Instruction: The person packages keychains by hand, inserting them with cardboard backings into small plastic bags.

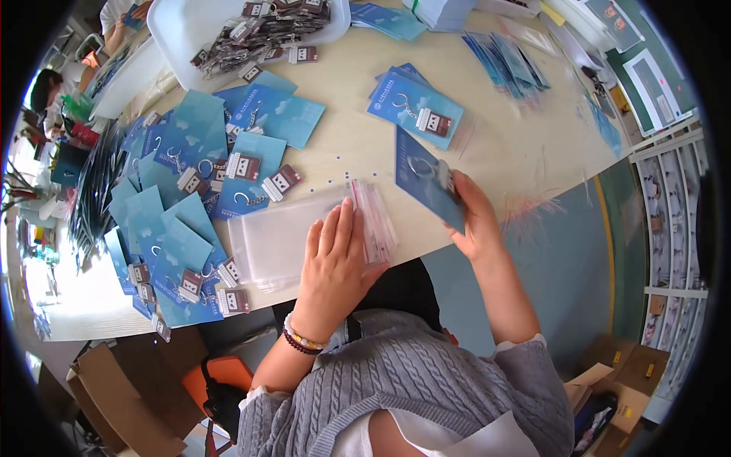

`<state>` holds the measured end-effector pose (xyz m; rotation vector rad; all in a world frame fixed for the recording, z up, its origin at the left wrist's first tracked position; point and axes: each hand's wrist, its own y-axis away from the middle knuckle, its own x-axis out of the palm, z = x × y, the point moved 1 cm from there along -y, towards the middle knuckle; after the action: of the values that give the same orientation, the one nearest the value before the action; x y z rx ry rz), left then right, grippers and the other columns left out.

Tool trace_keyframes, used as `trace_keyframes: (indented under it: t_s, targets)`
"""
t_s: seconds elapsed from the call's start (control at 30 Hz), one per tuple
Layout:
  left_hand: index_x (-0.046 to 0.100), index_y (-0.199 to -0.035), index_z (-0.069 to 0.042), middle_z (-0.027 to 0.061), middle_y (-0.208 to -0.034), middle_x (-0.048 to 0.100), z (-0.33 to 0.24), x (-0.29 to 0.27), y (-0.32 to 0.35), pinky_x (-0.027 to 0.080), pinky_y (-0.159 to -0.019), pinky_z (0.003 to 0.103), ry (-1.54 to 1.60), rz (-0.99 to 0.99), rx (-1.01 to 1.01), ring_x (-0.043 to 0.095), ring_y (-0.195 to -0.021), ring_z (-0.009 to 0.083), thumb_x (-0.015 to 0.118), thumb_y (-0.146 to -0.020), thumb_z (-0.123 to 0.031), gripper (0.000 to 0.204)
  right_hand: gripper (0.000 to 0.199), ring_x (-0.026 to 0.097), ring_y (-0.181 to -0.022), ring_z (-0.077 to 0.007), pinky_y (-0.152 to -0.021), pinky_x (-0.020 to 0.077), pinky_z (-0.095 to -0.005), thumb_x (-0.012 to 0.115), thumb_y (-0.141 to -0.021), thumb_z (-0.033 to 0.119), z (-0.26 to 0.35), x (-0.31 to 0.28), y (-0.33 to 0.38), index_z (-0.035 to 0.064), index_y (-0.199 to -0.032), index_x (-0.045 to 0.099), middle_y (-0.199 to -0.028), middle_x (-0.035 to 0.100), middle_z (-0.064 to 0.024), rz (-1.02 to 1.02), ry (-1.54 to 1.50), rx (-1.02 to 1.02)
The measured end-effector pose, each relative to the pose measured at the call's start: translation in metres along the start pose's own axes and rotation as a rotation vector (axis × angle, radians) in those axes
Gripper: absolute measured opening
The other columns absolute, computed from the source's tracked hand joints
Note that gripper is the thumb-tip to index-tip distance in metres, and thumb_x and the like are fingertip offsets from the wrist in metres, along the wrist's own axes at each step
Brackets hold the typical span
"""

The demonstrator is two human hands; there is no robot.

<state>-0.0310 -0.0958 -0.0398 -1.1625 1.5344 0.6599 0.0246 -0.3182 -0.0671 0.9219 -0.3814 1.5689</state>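
My left hand lies palm down with fingers stretched over a stack of clear plastic bags near the table's front edge. Their red-lined zip ends fan out to the right of its fingers. My right hand grips a blue card by its right edge, tilted above the table. A keychain with a metal ring lies against the card's face; whether a bag covers them cannot be made out. Beyond it, a small pile of blue cards has a keychain with a brown-and-white charm on top.
Many blue cards and keychains spread over the left side. A white tub of keychains stands at the back, near stacked cards. Bagged cards lie at back right. Cardboard boxes stand below; another person works far left.
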Motion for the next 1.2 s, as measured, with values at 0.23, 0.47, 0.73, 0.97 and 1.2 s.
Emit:
trace_keyframes:
  t_s: [0.23,0.47,0.73,0.97,1.2]
  targets:
    - [0.041,-0.125,0.005,0.0175,-0.133,0.038,0.003,0.004,0.007,0.030,-0.101,0.042,-0.018,0.030,0.074,0.037,-0.123,0.0317,0.062,-0.077,-0.022,0.059,0.036,0.051,-0.058,-0.0049,-0.042,0.0373,-0.0193,0.050,-0.091,0.025,-0.003,0.015,0.047,0.0002,-0.117,0.049,-0.094,0.061,-0.0043,-0.331,0.198,-0.070]
    - [0.041,-0.123,0.007,0.0206,-0.127,0.044,0.005,-0.013,0.007,0.031,-0.104,0.043,0.129,0.082,0.153,0.041,-0.120,0.0358,0.054,-0.078,-0.003,0.048,0.036,0.051,-0.050,-0.0040,-0.040,0.0383,-0.0164,0.047,-0.092,0.021,-0.003,0.002,0.090,0.0013,-0.122,0.044,-0.088,0.061,-0.0036,-0.240,0.286,0.076]
    - [0.058,-0.105,0.006,0.0180,-0.111,0.059,0.015,0.005,0.009,0.032,-0.103,0.041,0.568,-0.156,-0.077,0.051,-0.113,0.0312,0.052,-0.079,0.003,0.027,0.039,0.065,-0.064,-0.0191,-0.055,0.0550,-0.0283,0.049,-0.092,0.020,-0.010,0.003,0.099,0.0011,-0.123,0.035,-0.087,0.062,-0.0124,-0.169,0.299,0.167]
    - [0.058,-0.108,0.003,0.0139,-0.110,0.061,0.019,0.001,0.012,0.023,-0.107,0.042,0.837,-0.244,-0.189,0.056,-0.108,0.0256,0.037,-0.096,-0.023,0.036,0.039,0.065,-0.064,-0.0204,-0.055,0.0556,-0.0300,0.048,-0.092,0.018,-0.016,0.011,0.101,0.0002,-0.124,0.034,-0.087,0.062,-0.0135,-0.162,0.340,0.115]
    - [0.056,-0.114,0.001,0.0135,-0.114,0.060,0.020,0.007,0.015,0.022,-0.107,0.044,0.788,-0.304,-0.192,0.053,-0.113,0.0236,0.043,-0.093,-0.015,0.030,0.042,0.064,-0.061,-0.0178,-0.052,0.0546,-0.0277,0.046,-0.092,0.016,-0.027,0.037,0.101,-0.0014,-0.128,0.033,-0.088,0.062,-0.0120,-0.129,0.470,0.129]
